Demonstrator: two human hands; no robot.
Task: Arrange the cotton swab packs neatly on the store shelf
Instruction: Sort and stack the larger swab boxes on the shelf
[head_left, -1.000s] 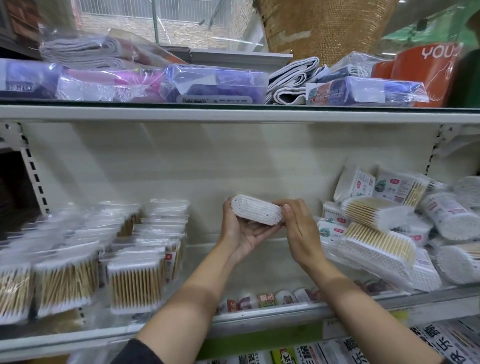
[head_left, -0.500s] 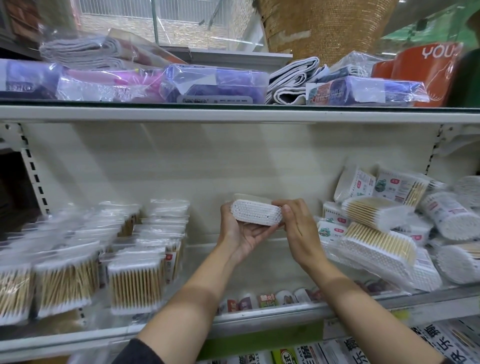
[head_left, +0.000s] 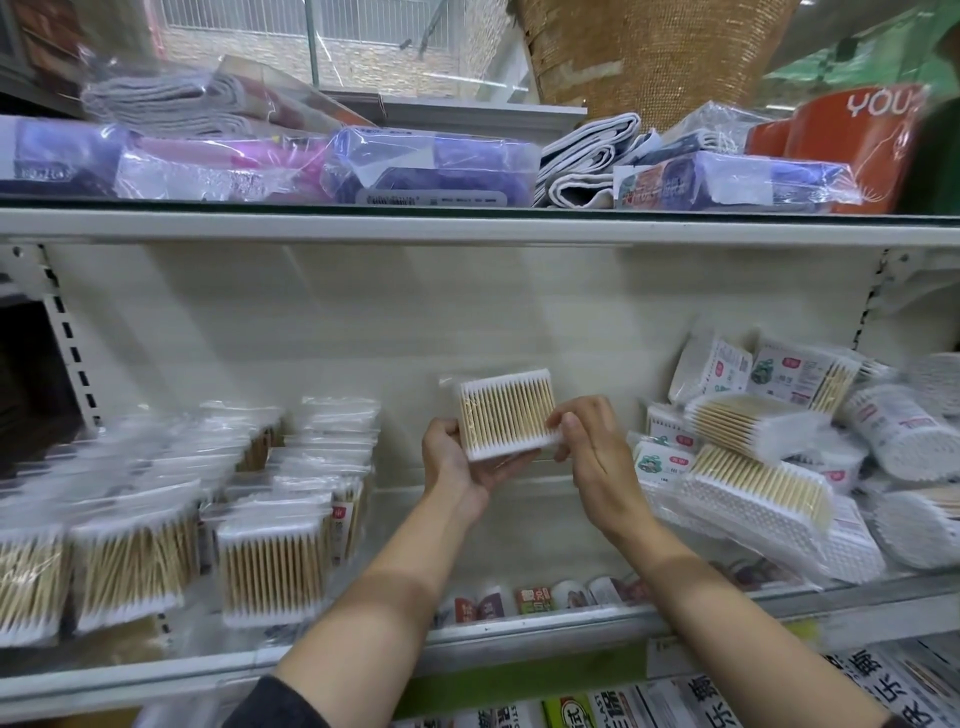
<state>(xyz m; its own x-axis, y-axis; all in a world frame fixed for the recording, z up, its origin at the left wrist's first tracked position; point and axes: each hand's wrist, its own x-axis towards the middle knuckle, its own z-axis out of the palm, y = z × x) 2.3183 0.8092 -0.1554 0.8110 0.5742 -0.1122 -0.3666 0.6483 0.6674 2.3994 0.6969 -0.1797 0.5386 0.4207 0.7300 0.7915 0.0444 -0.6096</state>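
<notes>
Two hands held one swab pack (head_left: 506, 415) in the gap at mid-shelf: the left hand (head_left: 457, 467) cradled it from below, fingers curled round its lower edge, and the right hand (head_left: 589, 452) pinched its right side. Half a second before, only its cotton-tipped end faced out; now its wooden sticks showed, upright like the tidy rows (head_left: 275, 566) at left. Placing it looked close. Behind, the heap (head_left: 758, 467) at right stayed jumbled.

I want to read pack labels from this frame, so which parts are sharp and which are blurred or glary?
Head view: the held swab pack and both hands, left and right, are fairly sharp; the upright packs on the left are smeared; plastic on the top-shelf packages throws glare; the jumbled pile on the right is soft at the edge, and wide-angle distortion bends the shelf rail.
</notes>
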